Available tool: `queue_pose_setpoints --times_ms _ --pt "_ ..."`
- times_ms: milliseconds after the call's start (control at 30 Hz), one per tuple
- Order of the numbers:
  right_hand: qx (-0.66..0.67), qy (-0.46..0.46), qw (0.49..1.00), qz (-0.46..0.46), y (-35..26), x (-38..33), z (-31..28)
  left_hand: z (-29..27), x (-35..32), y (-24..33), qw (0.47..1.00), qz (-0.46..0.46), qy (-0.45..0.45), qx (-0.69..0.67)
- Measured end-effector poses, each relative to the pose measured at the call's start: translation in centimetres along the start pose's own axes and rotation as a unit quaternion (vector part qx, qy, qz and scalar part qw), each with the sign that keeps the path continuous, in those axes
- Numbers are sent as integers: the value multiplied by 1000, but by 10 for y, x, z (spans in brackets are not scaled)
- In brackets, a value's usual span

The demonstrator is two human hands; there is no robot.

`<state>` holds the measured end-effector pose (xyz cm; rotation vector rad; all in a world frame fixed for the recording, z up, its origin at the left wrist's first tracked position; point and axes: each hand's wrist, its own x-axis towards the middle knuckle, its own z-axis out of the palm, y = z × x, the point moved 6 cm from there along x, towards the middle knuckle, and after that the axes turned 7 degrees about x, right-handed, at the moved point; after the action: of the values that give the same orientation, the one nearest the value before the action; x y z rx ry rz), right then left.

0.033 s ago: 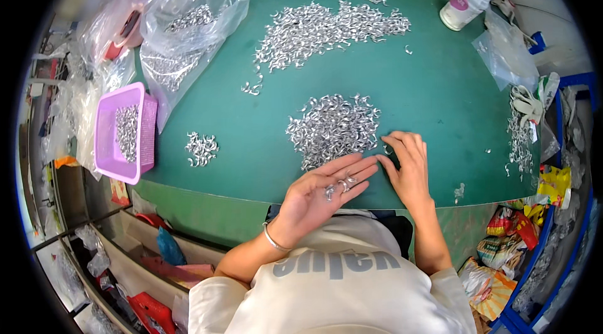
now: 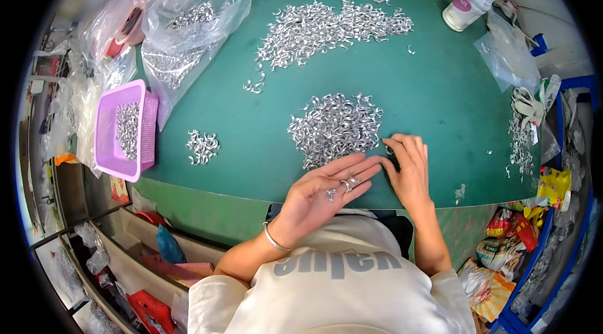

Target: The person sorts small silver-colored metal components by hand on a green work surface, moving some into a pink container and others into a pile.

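Observation:
My left hand (image 2: 314, 199) is turned palm up with its fingers stretched out, and several small curved silver metal pieces (image 2: 345, 186) lie on its palm and fingers. Beside its fingertips, my right hand (image 2: 408, 169) is palm down with bent fingers, the thumb and forefinger apart. A single curved metal piece (image 2: 389, 150) shows in the gap between them; whether they touch it I cannot tell. Just beyond both hands is a dense pile of the same metal pieces (image 2: 335, 128) on the green table (image 2: 251, 145).
A larger spread of pieces (image 2: 326, 29) lies farther back, a small heap (image 2: 203, 147) to the left. At the left edge stand a purple basket (image 2: 151, 126) and a clear plastic bag (image 2: 213, 38), both holding pieces. A white bottle (image 2: 468, 6) and gloves (image 2: 529, 108) are on the right.

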<state>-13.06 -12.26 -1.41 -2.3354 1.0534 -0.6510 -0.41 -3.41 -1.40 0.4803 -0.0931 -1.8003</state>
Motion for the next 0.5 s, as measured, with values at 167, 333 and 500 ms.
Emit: queue_pose_setpoints --times_ms 167,333,500 --pt "18 31 999 -3 7 -8 6 8 -5 6 998 19 -1 65" --pt "195 73 978 -3 -29 -6 -21 10 -12 9 994 42 17 102" --pt "204 54 975 -63 -62 -4 -28 17 -13 10 987 60 12 149"
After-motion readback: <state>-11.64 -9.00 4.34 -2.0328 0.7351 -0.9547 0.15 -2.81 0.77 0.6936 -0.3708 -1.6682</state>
